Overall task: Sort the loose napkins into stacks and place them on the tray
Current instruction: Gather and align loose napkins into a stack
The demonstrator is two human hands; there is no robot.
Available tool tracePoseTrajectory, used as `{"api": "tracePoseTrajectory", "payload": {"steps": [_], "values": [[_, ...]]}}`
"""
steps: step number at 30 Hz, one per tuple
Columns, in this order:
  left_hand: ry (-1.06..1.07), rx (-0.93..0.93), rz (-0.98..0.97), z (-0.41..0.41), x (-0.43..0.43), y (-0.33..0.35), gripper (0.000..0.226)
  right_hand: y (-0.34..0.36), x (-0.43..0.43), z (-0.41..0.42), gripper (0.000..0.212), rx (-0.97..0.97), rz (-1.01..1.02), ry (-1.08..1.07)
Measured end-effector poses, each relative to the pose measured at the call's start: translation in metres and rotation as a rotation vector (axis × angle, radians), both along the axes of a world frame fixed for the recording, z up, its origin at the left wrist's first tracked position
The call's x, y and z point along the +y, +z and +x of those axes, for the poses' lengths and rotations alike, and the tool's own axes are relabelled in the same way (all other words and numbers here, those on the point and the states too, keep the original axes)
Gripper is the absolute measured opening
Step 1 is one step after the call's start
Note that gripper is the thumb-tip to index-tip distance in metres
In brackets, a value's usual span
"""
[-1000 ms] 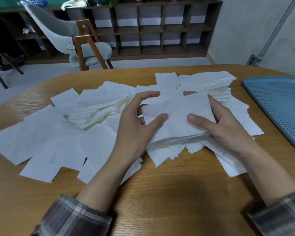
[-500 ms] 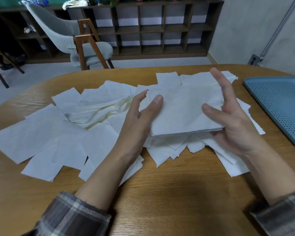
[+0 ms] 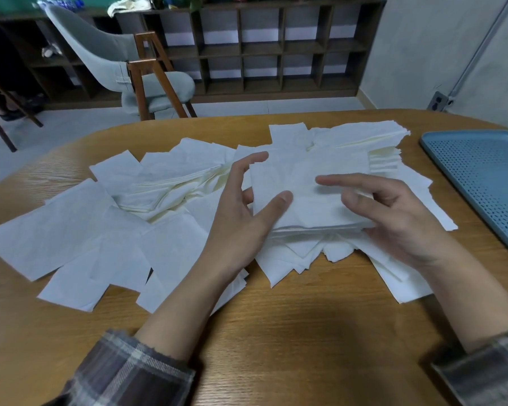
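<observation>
A small stack of white napkins [image 3: 308, 186] is held just above the pile in the middle of the table. My left hand [image 3: 241, 212] grips its left edge, thumb on top and fingers behind. My right hand [image 3: 393, 212] holds its right side from below, with the index finger stretched over the top. Many loose white napkins [image 3: 100, 230] lie spread over the wooden table [image 3: 276, 332], reaching far to the left. A blue perforated tray [image 3: 487, 177] sits at the right edge with nothing visible in it.
A thicker heap of napkins [image 3: 373, 139] lies behind the held stack, near the tray. Beyond the table stand a grey chair [image 3: 123, 65] with wooden legs and a dark cubby shelf [image 3: 276, 48]. Bare tabletop lies close to me.
The stack was lifted and tilted up half a second ago; now it lies flatter and lower. My right hand's fingers have come down from upright and reach over the stack's top.
</observation>
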State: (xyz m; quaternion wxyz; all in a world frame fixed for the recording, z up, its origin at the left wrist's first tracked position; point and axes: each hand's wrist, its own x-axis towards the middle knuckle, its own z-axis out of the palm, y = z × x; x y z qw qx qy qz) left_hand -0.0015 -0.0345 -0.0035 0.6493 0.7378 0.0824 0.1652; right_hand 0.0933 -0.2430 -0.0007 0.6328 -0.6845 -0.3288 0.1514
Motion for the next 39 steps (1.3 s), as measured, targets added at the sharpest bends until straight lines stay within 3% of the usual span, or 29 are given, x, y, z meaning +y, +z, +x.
{"api": "tracePoseTrajectory", "payload": {"steps": [5, 8, 10, 12, 15, 17, 22, 27, 31, 34, 39], "values": [[-0.006, -0.061, 0.112, -0.001, -0.005, -0.006, 0.065, -0.002, 0.003, 0.002, 0.03, -0.131, -0.083, -0.123], [0.125, -0.128, 0.332, 0.001, -0.005, -0.012, 0.07, -0.004, 0.003, 0.004, 0.036, -0.176, -0.074, -0.181], [0.131, -0.209, 0.484, 0.002, -0.005, -0.016, 0.056, -0.005, 0.003, 0.005, 0.04, -0.21, -0.07, -0.241], [-0.006, -0.203, 0.627, 0.001, -0.007, -0.02, 0.036, -0.006, 0.003, 0.006, 0.044, -0.22, -0.061, -0.278], [-0.114, -0.13, 0.9, 0.003, -0.009, -0.031, 0.027, -0.006, 0.004, 0.005, 0.047, -0.225, -0.067, -0.306], [-0.108, -0.143, 0.962, 0.004, -0.009, -0.036, 0.02, -0.005, 0.005, 0.004, 0.048, -0.234, -0.067, -0.318], [-0.046, -0.189, 0.956, 0.005, -0.008, -0.037, 0.004, -0.005, 0.004, 0.004, 0.048, -0.228, -0.059, -0.32], [-0.051, -0.268, 0.82, 0.001, -0.009, -0.028, 0.018, -0.006, 0.004, 0.005, 0.046, -0.218, -0.04, -0.332], [-0.075, -0.277, 0.539, -0.006, -0.013, -0.017, 0.004, -0.007, 0.003, 0.007, 0.046, -0.205, -0.042, -0.338], [-0.108, -0.264, 0.329, -0.009, -0.01, -0.01, 0.014, -0.008, 0.003, 0.008, 0.045, -0.201, -0.053, -0.336], [-0.058, -0.235, 0.066, -0.007, -0.002, 0.002, 0.012, -0.008, 0.004, 0.008, 0.032, -0.163, -0.056, -0.309]]}}
